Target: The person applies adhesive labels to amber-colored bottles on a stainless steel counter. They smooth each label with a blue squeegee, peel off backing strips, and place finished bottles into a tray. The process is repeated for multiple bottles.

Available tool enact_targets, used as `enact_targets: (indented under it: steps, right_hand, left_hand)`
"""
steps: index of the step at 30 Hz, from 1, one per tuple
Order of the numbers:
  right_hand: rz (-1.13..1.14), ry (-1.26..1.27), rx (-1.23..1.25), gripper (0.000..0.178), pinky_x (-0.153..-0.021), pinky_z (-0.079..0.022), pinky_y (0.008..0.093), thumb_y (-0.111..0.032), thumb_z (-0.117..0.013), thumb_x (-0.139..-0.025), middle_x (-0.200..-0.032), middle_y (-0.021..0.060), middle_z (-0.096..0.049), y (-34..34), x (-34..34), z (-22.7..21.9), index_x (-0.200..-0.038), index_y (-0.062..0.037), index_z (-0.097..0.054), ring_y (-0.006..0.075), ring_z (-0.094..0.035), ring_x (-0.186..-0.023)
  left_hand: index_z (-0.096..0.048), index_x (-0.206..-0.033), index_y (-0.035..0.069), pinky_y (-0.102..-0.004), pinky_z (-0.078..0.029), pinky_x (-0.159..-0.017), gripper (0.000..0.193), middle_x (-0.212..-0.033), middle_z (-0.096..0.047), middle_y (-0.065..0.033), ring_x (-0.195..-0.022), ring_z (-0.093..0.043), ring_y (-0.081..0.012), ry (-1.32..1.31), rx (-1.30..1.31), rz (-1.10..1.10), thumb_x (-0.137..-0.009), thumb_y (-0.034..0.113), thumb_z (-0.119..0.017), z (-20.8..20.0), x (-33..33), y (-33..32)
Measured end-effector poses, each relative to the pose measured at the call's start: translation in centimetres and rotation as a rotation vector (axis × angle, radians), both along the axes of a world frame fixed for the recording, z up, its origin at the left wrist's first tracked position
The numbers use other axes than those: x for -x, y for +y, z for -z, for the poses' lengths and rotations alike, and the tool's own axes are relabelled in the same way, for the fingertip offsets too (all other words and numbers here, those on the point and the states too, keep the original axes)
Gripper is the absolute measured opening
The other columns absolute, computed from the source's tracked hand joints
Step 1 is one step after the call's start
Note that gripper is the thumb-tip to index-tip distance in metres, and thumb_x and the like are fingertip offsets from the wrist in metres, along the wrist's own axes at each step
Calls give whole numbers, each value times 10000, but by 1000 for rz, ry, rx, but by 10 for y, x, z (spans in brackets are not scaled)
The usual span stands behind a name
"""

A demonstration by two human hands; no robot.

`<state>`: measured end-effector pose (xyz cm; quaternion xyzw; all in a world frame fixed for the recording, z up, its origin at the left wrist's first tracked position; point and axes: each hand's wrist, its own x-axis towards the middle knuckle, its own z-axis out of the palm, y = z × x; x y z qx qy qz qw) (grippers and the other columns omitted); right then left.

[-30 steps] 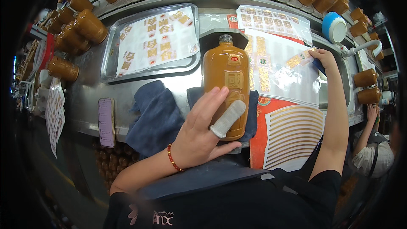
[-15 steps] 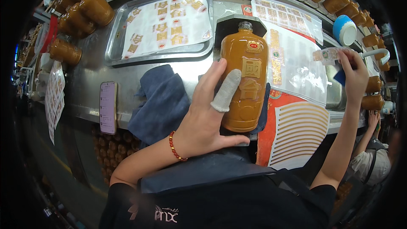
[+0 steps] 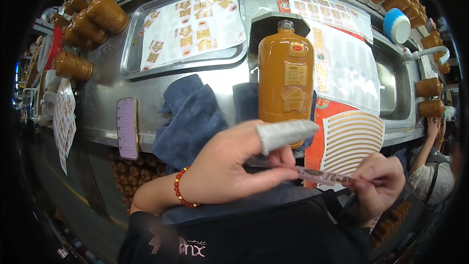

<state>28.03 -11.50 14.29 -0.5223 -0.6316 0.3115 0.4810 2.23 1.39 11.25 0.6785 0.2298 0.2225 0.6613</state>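
Left hand of the person pinches one end of a thin, narrow strip of printed label between thumb and fingers; its forefinger, wrapped in a grey cloth finger cot, points out straight above the strip. Right hand is closed on the other end, so the strip hangs stretched between both hands, just in front of the tall amber-brown glazed bottle. This bottle stands upright on a folded dark blue cloth on the steel table.

I think the strip is the weak point. It looks very thin, and if the two hands pull apart too hard it could tear or curl. If it is sticky, it may fold on itself or catch on the finger cot. The bottle stands free, no hand steadies it, so a push from a knuckle could tip it on the soft cloth. A pink phone lies near the table edge.
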Motion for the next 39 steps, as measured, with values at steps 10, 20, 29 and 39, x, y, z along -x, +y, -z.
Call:
enact_targets:
  steps: [10, 20, 29, 39]
  right_hand:
    - [346, 432, 369, 79, -757, -572, 264, 63, -653, -939, -878, 113, -733, 22, 21, 57, -972, 17, -599, 164, -737, -815]
    - [353, 425, 405, 86, -691, -505, 211, 28, -693, -940, -863, 65, -730, 28, 13, 70, -959, -8, -618, 103, -704, -787]
    - [321, 450, 414, 86, -719, -487, 194, 5, -701, -948, -848, 53, -732, 37, 18, 68, -945, -18, -618, 84, -698, -812]
    - [318, 415, 435, 85, -667, -432, 175, -7, -711, -941, -824, 36, -727, 40, 15, 73, -938, -20, -627, 34, -625, -738]
  left_hand:
    - [-595, -1411, 37, -199, -504, -731, 491, -955, -663, 32, -826, -606, -21, -119, 140, -414, -942, 25, -739, 56, -3, -5]
    - [-554, -1432, 16, -200, -495, -747, 538, -909, -659, 24, -823, -616, -32, -154, 97, -488, -930, 6, -747, 64, -9, -6]
    - [-580, -1321, -16, -237, -524, -778, 413, -919, -680, -12, -849, -651, -71, -181, 155, -516, -937, -10, -731, 65, -11, -5]
    - [-585, -1252, -14, -247, -544, -789, 338, -921, -679, -22, -861, -669, -85, -203, 224, -512, -943, -14, -720, 64, -13, -5]
